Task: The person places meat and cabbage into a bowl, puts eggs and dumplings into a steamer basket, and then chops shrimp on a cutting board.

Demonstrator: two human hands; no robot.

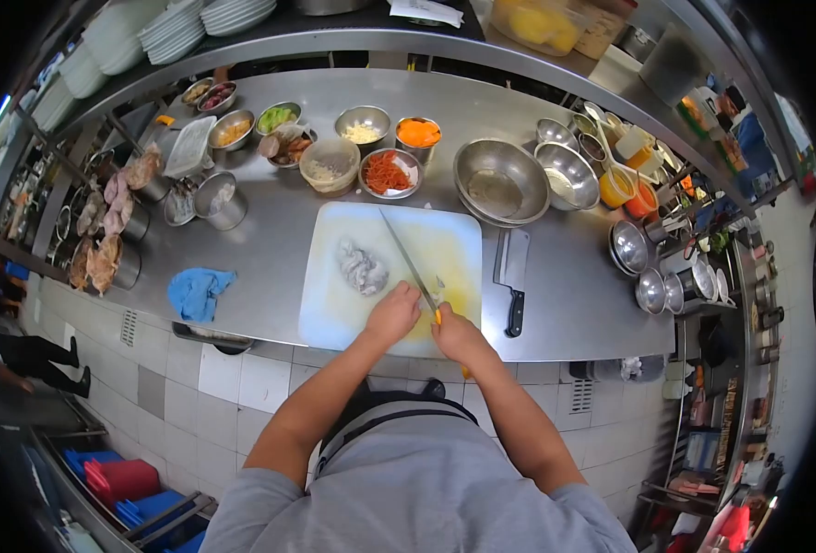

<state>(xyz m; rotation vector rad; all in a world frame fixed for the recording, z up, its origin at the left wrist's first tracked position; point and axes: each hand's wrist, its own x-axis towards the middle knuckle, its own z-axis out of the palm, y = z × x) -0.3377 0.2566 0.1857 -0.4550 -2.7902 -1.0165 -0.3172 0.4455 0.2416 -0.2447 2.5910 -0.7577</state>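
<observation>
My right hand [461, 338] grips a kitchen knife [406, 255] by its yellow handle, the long blade pointing away to the upper left over the cutting board [466, 235]. Close on the left side of the blade is my left hand [395, 313], its fingers curled in; what they pinch, if anything, is hidden. A few small greyish scraps [439, 283] lie just right of the blade. Farther left on the board sits a pile of wet, whitish-grey raw seafood [364, 269]. The board has a yellow stain on its right half.
A cleaver [513, 276] lies right of the board, a blue cloth [199, 293] to its left. Behind are large steel bowls [501, 182], shredded red food [390, 172], a plastic tub [329, 166] and several ingredient bowls. Raw meat [106, 262] sits far left. Stacked plates [170, 29] fill the shelf.
</observation>
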